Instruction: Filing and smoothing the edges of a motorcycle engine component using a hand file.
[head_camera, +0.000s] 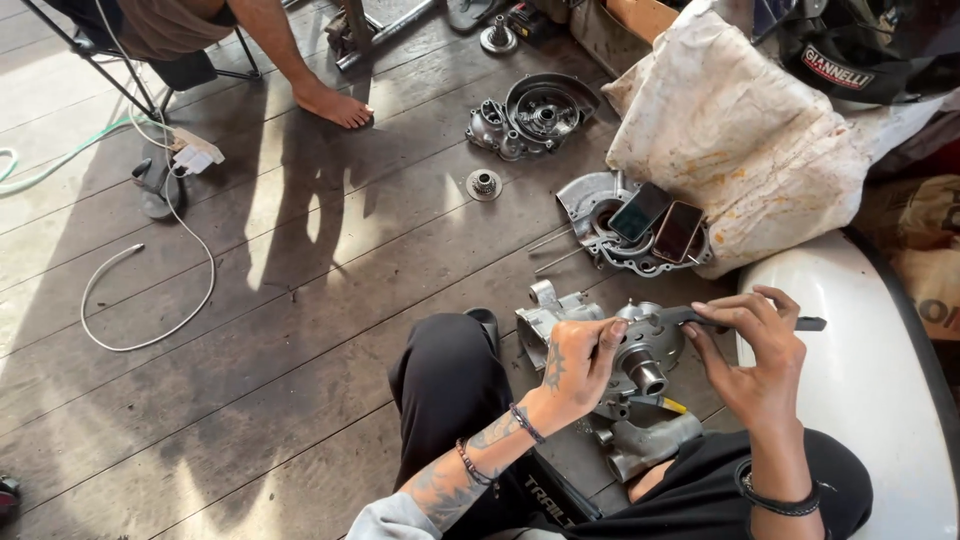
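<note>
Black-trousered knees frame the bottom of the view, and just above them both hands work on a grey metal engine casing that lies on the plank floor. Left hand is closed on the casing's near rim at about nine o'clock of its stub shaft. Right hand sits at three o'clock, its fingers pinched shut on a thin dark tool (a flat bar or file, hard to tell which). That tool's long axis runs nearly level, nine to three, its far tip reaching over the casing's upper edge. So the casing lies between the hands, left one nearer. Up at twelve o'clock, two phones rest on another casing half, beside a stained cloth sack.
</note>
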